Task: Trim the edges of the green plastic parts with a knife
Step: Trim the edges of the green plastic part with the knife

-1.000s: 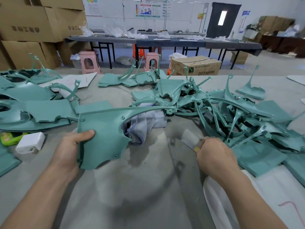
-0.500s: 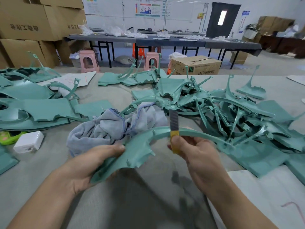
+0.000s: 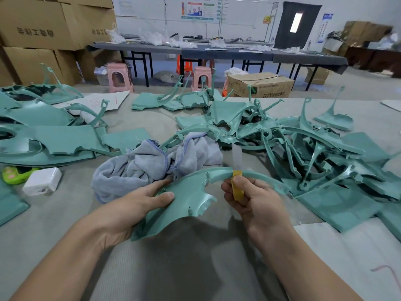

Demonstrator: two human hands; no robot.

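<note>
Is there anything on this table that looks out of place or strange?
Two things differ from the green parts. A crumpled grey towel lies in the middle of the table, touching the tangled pile of green plastic parts. A white power adapter rests beside a bright green object at the left edge.

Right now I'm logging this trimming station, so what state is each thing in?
Green part: held up off the table, blade at its curved arm.
Knife: blade out, pointing up and away.
Left hand: grips the part's wide end.
Right hand: grips the knife's yellow handle.
Grey cloth: crumpled on the table.
Pile of green parts: heaped, tangled.
</note>
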